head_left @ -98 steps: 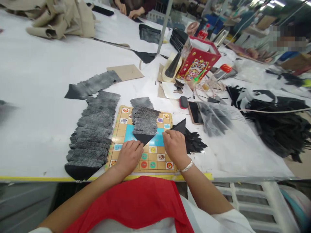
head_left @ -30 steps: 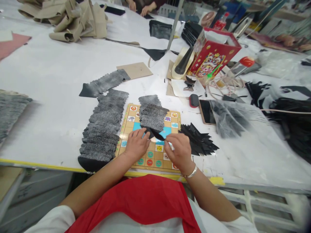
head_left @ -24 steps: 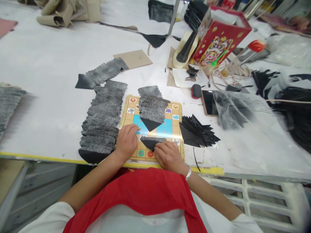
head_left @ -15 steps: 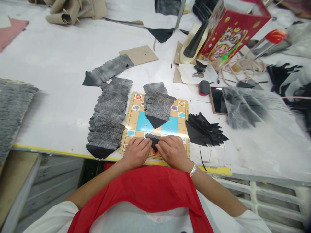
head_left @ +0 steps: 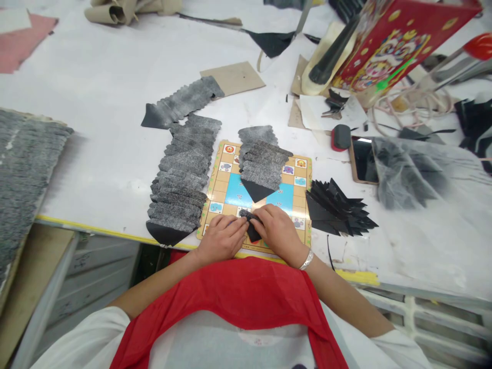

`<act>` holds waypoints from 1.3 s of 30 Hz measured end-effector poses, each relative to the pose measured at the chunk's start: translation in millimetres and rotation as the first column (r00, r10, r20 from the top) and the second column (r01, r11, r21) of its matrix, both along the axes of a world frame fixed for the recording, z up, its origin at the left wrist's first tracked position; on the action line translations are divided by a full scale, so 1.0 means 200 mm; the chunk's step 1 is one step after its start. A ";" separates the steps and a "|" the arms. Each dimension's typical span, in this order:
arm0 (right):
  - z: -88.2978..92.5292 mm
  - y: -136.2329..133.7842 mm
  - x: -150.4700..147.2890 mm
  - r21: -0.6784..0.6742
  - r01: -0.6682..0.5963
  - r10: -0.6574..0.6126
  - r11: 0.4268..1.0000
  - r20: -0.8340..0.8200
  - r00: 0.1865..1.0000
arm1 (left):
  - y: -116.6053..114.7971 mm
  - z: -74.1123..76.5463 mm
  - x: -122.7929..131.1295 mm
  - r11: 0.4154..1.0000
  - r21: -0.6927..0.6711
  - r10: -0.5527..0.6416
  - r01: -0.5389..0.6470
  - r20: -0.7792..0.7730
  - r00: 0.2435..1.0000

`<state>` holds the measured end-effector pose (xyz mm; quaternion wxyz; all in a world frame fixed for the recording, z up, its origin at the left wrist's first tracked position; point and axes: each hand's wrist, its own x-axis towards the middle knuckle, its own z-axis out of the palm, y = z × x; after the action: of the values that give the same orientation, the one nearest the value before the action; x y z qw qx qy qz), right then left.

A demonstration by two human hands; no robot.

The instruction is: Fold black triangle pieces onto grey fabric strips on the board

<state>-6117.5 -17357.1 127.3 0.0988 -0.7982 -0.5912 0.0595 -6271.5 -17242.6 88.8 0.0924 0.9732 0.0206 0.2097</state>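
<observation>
A small black leather-like piece [head_left: 253,231] with a rough grey edge lies between my hands, low on a printed game board [head_left: 221,192]. My left hand [head_left: 223,237] grips its left side with bent fingers. On the other side, my right hand [head_left: 277,230] pinches its upper edge; the fingertips partly hide it. Just beyond, a short overlapping stack of grey-edged black pieces [head_left: 261,171] rests on the board. A longer row of such pieces [head_left: 179,179] runs along the board's left. To the right fans a pile of plain black pieces [head_left: 340,210].
Another grey row [head_left: 180,102] touches a tan card [head_left: 234,79] farther back. On the right are a phone [head_left: 363,159], a small dark case [head_left: 341,137], a clear plastic bag [head_left: 411,174], a cream-coloured container [head_left: 326,61] and a red box [head_left: 403,46]. A grey textured slab [head_left: 28,174] stands left.
The view has shifted, so the table's things appear farther right. My right hand has moved its fingers over the small piece's upper edge, and the piece is now more slanted.
</observation>
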 end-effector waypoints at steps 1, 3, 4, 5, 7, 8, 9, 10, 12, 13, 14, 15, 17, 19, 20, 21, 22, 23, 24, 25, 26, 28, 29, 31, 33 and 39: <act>-0.02 -0.01 0.00 0.030 -0.017 0.017 0.999 -0.010 1.000 | 0.00 0.00 0.00 1.000 -0.008 0.002 -0.002 -0.002 1.000; -0.06 -0.04 -0.01 0.087 -0.061 0.062 0.994 -0.001 0.998 | 0.00 0.00 0.00 1.000 -0.022 0.009 -0.009 -0.005 1.000; -0.07 -0.05 -0.01 0.109 -0.085 0.084 0.990 0.014 0.996 | 0.00 0.00 0.00 1.000 -0.026 0.013 -0.013 -0.006 1.000; -0.08 -0.06 -0.01 0.123 -0.108 0.104 0.987 0.032 0.994 | 0.00 0.00 0.00 0.999 -0.030 0.016 -0.017 -0.007 1.000; -0.10 -0.07 0.00 0.128 -0.145 0.137 0.981 0.068 0.988 | 0.00 -0.01 0.00 0.999 -0.031 0.021 -0.021 -0.010 1.000; -0.10 -0.08 0.00 0.123 -0.161 0.151 0.979 0.085 0.985 | 0.00 -0.01 0.00 0.999 -0.028 0.019 -0.019 -0.012 1.000; -0.10 -0.08 0.00 0.116 -0.177 0.166 0.977 0.099 0.981 | 0.00 -0.01 -0.01 0.999 -0.026 0.019 -0.020 -0.016 1.000; -0.10 -0.08 0.01 0.110 -0.191 0.179 0.975 0.111 0.978 | 0.00 -0.01 -0.01 0.999 -0.023 0.026 -0.027 -0.018 1.000; -0.10 -0.08 0.01 0.101 -0.214 0.201 0.972 0.128 0.971 | 0.00 -0.02 -0.01 0.998 -0.017 0.057 -0.057 -0.014 0.998; -0.09 -0.08 0.01 0.097 -0.225 0.211 0.970 0.134 0.968 | 0.00 -0.02 -0.01 0.997 -0.013 0.076 -0.076 -0.006 0.997; -0.09 -0.08 0.01 0.095 -0.235 0.221 0.967 0.139 0.965 | 0.00 -0.02 -0.01 0.996 -0.009 0.092 -0.092 0.005 0.996; -0.09 -0.08 0.00 0.092 -0.244 0.229 0.966 0.143 0.963 | 0.00 -0.02 -0.01 0.995 -0.003 0.100 -0.100 0.019 0.995; -0.08 -0.08 0.00 0.083 -0.258 0.243 0.963 0.152 0.958 | 0.00 -0.01 0.00 0.994 0.017 0.103 -0.104 0.024 0.994; -0.08 -0.08 0.00 0.070 -0.267 0.253 0.961 0.162 0.954 | 0.00 0.00 0.00 0.992 0.043 0.120 -0.119 -0.021 0.993; -0.07 -0.08 0.00 0.064 -0.272 0.258 0.960 0.166 0.952 | 0.00 0.01 0.00 0.990 0.054 0.135 -0.132 -0.059 0.989; -0.07 -0.08 0.00 0.060 -0.277 0.264 0.959 0.167 0.950 | 0.00 0.01 0.01 0.987 0.063 0.152 -0.146 -0.097 0.984; -0.07 -0.08 0.00 0.060 -0.281 0.268 0.958 0.167 0.949 | 0.00 0.01 0.01 0.985 0.067 0.164 -0.157 -0.129 0.978; -0.07 -0.08 0.00 0.060 -0.284 0.271 0.957 0.165 0.948 | 0.00 0.01 0.01 0.984 0.067 0.172 -0.163 -0.149 0.974; -0.07 -0.08 0.00 0.062 -0.285 0.272 0.957 0.162 0.949 | 0.00 0.01 0.01 0.984 0.066 0.174 -0.166 -0.159 0.972; -0.07 -0.08 0.00 0.064 -0.287 0.274 0.956 0.160 0.948 | 0.00 0.01 0.01 0.984 0.066 0.176 -0.167 -0.159 0.972; -0.07 -0.08 0.00 0.066 -0.288 0.275 0.956 0.156 0.949 | 0.00 0.01 0.01 0.984 0.067 0.176 -0.167 -0.153 0.973; -0.07 -0.08 0.00 0.066 -0.288 0.275 0.955 0.150 0.950 | 0.00 0.01 0.01 0.983 0.068 0.176 -0.168 -0.138 0.975; -0.08 -0.08 0.00 0.068 -0.287 0.275 0.956 0.148 0.950 | 0.00 0.01 0.01 0.983 0.069 0.177 -0.169 -0.137 0.975; -0.08 -0.08 0.00 0.078 -0.288 0.275 0.954 0.145 0.950 | 0.00 0.01 0.01 0.982 0.070 0.181 -0.173 -0.146 0.973; -0.08 -0.08 0.01 0.096 -0.290 0.275 0.952 0.141 0.951 | -0.01 0.01 0.01 0.982 0.071 0.186 -0.177 -0.160 0.969; -0.09 -0.08 0.01 0.131 -0.259 0.242 0.957 0.135 0.961 | 0.03 0.05 0.01 0.977 0.024 0.211 -0.211 -0.188 0.959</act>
<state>-6115.0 -17373.7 109.1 0.1145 -0.7094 -0.6952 -0.0193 -6269.2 -17237.5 98.8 0.0655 0.9811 0.1326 0.1249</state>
